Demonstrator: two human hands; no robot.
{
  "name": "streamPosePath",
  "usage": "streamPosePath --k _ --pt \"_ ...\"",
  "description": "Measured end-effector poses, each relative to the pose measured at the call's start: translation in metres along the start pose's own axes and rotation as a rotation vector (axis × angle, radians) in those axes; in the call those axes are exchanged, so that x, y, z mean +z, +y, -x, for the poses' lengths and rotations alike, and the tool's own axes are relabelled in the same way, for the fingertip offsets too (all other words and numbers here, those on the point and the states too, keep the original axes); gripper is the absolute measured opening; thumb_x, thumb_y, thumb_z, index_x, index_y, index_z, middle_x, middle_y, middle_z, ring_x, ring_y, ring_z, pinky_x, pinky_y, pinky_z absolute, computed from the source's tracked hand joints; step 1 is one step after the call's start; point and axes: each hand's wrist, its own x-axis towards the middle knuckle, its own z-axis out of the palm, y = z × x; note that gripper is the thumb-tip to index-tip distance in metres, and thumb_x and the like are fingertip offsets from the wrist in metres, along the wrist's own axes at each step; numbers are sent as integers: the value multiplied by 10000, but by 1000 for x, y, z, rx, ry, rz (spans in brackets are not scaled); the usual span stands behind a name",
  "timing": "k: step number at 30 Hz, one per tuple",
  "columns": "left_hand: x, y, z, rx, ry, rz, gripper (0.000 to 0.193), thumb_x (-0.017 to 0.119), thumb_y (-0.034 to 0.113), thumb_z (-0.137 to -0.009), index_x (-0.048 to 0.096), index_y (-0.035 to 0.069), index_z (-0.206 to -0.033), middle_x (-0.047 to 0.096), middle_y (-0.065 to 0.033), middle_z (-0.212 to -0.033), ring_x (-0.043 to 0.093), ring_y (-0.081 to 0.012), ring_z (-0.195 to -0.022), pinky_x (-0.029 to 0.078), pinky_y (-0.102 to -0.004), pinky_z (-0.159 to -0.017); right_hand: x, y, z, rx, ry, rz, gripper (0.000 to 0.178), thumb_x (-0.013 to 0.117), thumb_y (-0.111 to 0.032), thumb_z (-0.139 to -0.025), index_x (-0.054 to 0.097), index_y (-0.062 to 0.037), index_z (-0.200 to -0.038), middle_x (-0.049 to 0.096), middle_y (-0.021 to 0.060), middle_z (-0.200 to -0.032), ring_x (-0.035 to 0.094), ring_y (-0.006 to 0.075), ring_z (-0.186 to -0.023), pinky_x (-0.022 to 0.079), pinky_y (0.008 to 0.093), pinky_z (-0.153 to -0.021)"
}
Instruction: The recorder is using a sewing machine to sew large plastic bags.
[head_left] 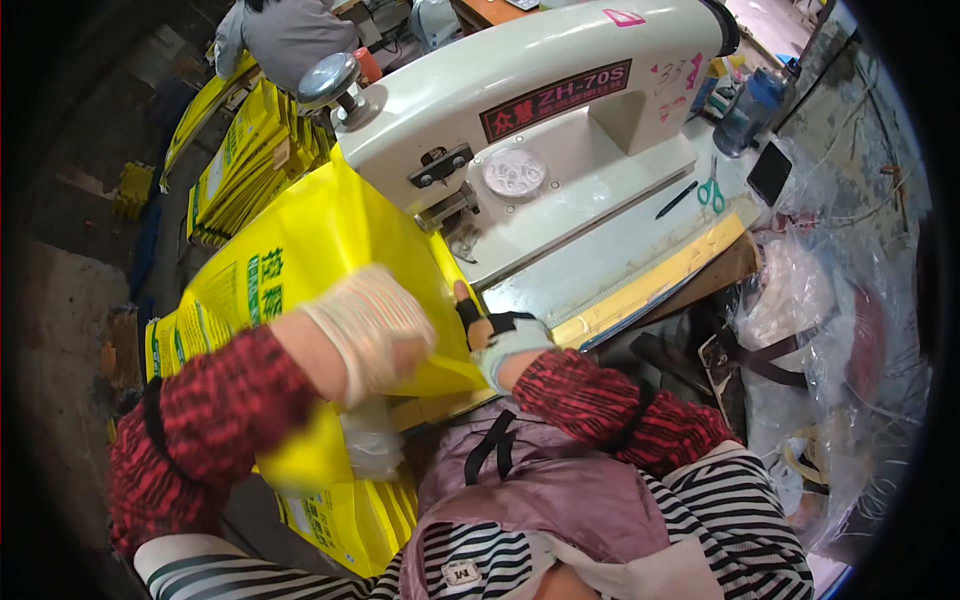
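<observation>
A large yellow plastic bag (345, 225) with green print stands in front of the white industrial sewing machine (420, 85). Its right edge runs up to the machine's needle and presser foot (462, 240). On that edge is my right hand (505, 335), in a pale glove with black finger covers; it grips the edge, one finger stretched up along it. My left hand (375, 330), in a whitish knit glove, is over the bag's lower front, smeared by motion, its fingers unclear. Beneath my left forearm hangs a blurred piece of yellow and clear plastic (335, 450).
Stacks of yellow bags (255, 160) lie at the far left, and more bags (365, 520) are low by my lap. Teal scissors (711, 190), a pen (677, 200), a phone (770, 172) and a blue-lidded bottle (750, 115) lie or stand right. A person (290, 40) sits behind.
</observation>
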Motion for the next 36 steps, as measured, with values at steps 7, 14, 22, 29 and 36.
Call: streamPosePath --k 7,14,22,29,36 --pt "90 52 -66 -30 -35 635 307 617 345 -802 687 65 -907 675 -152 -863 644 -337 -823 514 -415 -733 1 -19 -49 -53 252 -100 379 369 -336 -894 620 -125 -1085 662 206 -975 645 376 -897 514 453 -769" --pt "160 34 -62 -767 642 904 136 547 61 -769 638 70 -869 625 -120 -922 616 -171 -902 506 -290 -778 53 48 -18 -447 61 -117 505 538 -384 -887 446 -186 -1343 610 226 -1006 603 364 -900 472 393 -803" --pt "194 20 -57 -645 611 567 156 514 97 -814 594 11 -917 616 -179 -894 582 -336 -885 480 -380 -805 62 55 25 -794 176 -453 301 640 -241 -863 628 -95 -1126 663 60 -934 607 150 -832 469 267 -804" --pt "197 55 -46 -901 725 528 263 687 260 -741 615 40 -865 609 -167 -829 595 -355 -822 486 -413 -747 53 50 15 -412 -368 -1210 386 694 -221 -825 613 -39 -1156 667 26 -924 577 63 -803 464 209 -711" --pt "171 38 -89 -726 1000 782 100 652 99 -736 587 32 -773 584 -162 -737 587 -327 -720 460 -387 -665 52 63 7 -495 -138 -844 464 720 -204 -810 572 -27 -1214 667 66 -995 606 98 -861 498 230 -763"
